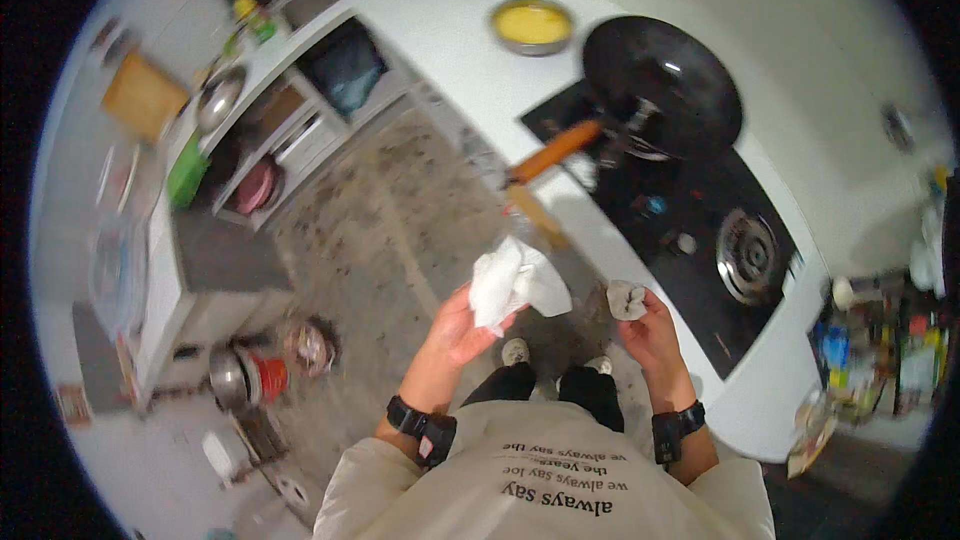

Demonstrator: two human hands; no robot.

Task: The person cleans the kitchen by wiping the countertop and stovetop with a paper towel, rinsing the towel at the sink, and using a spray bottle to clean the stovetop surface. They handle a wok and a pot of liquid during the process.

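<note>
My left hand [465, 326] holds a loosely bunched white paper towel [514, 281] in front of my body, above the floor. Between the fingers of my right hand [646, 326] is a smaller crumpled piece of greyish-white paper [627, 300], near the edge of the counter. The two hands are apart. Ahead of them a black wok [664, 82] with a wooden handle [559, 151] rests on the black gas hob [637, 217]. The handle reaches out over the counter's front edge. A round metal dish with yellow contents [532, 25] stands beyond the wok on the counter.
The white countertop [457, 37] bends around the room, with open cabinets [345, 75] beneath its far part. Right of the hob are crowded shelves with bottles and packets [877, 352]. Metal and red containers [255, 379] stand at lower left. A silver bowl [221, 97] sits on the left counter.
</note>
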